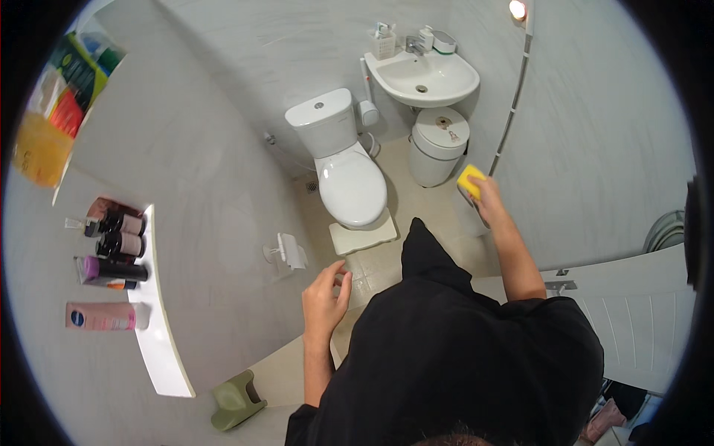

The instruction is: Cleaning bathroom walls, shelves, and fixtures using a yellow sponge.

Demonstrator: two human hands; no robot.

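A yellow sponge (470, 181) is gripped in my right hand (488, 199), raised beside the white lidded bin (439, 148). My left hand (327, 298) has its fingers apart and holds nothing; the toilet paper holder (285, 251) on the wall is a little beyond it. In front of me stands a white toilet (353, 187) with its lid down and a cream step (363, 234) at its base. The white washbasin (425, 78) hangs on the far wall above the bin.
A white shelf (162, 345) with bottles juts from the left wall. A green plastic stool (237, 402) stands at the lower left, and a white door (625, 318) is at the right. A toilet brush holder (368, 112) hangs between toilet and basin.
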